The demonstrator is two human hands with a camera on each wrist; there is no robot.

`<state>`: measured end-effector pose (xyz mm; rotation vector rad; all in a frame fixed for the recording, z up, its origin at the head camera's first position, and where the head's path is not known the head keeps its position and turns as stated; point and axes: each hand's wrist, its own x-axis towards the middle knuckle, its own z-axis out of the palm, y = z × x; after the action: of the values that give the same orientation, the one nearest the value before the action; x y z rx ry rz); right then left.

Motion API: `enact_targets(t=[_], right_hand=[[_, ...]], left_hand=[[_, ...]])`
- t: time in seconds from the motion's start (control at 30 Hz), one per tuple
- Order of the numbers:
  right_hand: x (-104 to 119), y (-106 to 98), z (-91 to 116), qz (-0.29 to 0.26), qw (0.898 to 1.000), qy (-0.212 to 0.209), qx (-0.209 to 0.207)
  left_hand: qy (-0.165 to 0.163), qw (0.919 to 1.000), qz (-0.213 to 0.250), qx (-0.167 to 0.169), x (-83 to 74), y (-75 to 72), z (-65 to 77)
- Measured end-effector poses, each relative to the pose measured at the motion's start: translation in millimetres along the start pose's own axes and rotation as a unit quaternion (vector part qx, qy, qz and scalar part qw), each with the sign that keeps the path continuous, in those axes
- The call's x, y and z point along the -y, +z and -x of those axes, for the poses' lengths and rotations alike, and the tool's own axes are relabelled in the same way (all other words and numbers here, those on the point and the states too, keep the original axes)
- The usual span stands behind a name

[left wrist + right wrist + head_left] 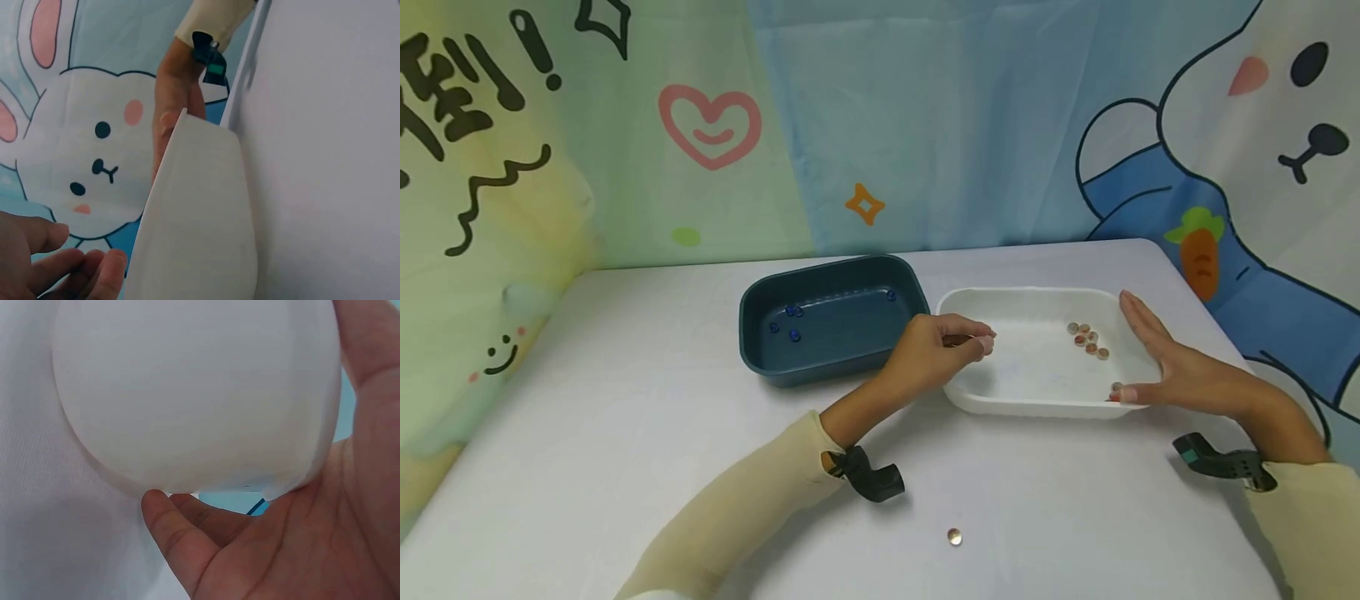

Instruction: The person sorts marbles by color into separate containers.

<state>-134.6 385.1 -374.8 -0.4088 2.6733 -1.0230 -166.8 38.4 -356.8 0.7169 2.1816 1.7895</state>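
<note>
A shallow white tray (pixel 1022 406) stands on the table. Over its left end is my left hand (pixel 940 350), fingers loosely curled. In the left wrist view a gap shows between thumb and fingers (pixel 112 269), with nothing visible in it; the palm is hidden. My right hand (pixel 1187 375) grips the tray's right end, its thumb over the near rim and its fingers spread along the end wall. A cluster of small round brownish beads (pixel 1091 347) lies inside the tray. A few more beads (pixel 1116 387) sit by the right thumb.
Left of the white tray is a dark blue-green tray (pixel 820 377) with several small blue beads (pixel 794 335). A single shiny round bead (pixel 954 537) lies on the white table (pixel 625 400) near the front. A printed curtain (pixel 925 125) hangs behind.
</note>
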Motion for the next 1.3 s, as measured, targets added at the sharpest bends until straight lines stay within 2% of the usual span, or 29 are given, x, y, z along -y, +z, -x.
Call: enact_targets(t=[0.13,0.3,0.4,0.53,0.6,0.73,0.83,0.93,1.03,1.1,1.2,1.3], right_hand=[[0.7,-0.9,0.1,-0.004,1.0,0.003,-0.003],[0.3,0.0,-0.1,-0.002,1.0,0.007,-0.003],[0.4,0.4,-0.1,0.0,1.0,0.007,-0.003],[1.4,1.2,-0.5,-0.006,1.0,0.004,-0.004],[1.8,1.4,-0.8,-0.008,1.0,0.003,-0.004],[0.4,1.3,-0.6,-0.007,1.0,0.004,-0.004],[-0.7,1.6,-0.6,-0.001,1.0,0.004,-0.004],[-0.5,2.7,-1.1,-0.001,1.0,0.004,-0.002],[-0.3,4.2,-1.5,-0.01,1.0,0.004,0.001],[-0.1,4.0,-1.8,-0.009,1.0,0.004,0.002],[0.4,2.2,-1.4,-0.003,1.0,0.004,0.002],[1.1,0.4,-0.2,0.004,1.0,0.006,-0.002]], left_hand=[[0.024,0.9996,-0.011,0.007,-0.2,3.3,9.2],[0.036,0.999,-0.008,0.024,0.1,7.1,21.8],[0.064,0.9971,-0.025,0.033,0.1,8.0,30.2],[0.104,0.9932,-0.045,0.028,0.1,7.8,41.4],[0.11,0.9925,-0.047,0.024,-0.2,7.6,48.4],[0.102,0.992,-0.068,0.031,0.8,7.8,63.1],[0.093,0.9903,-0.083,0.061,2.6,7.2,74.0],[0.089,0.9855,-0.089,0.113,5.1,6.6,84.6],[0.092,0.9762,-0.102,0.169,9.1,7.0,95.3],[0.096,0.9695,-0.117,0.193,11.7,7.3,101.8],[0.105,0.9628,-0.138,0.207,15.1,6.6,109.4],[0.103,0.964,-0.141,0.201,17.6,3.6,115.1]])
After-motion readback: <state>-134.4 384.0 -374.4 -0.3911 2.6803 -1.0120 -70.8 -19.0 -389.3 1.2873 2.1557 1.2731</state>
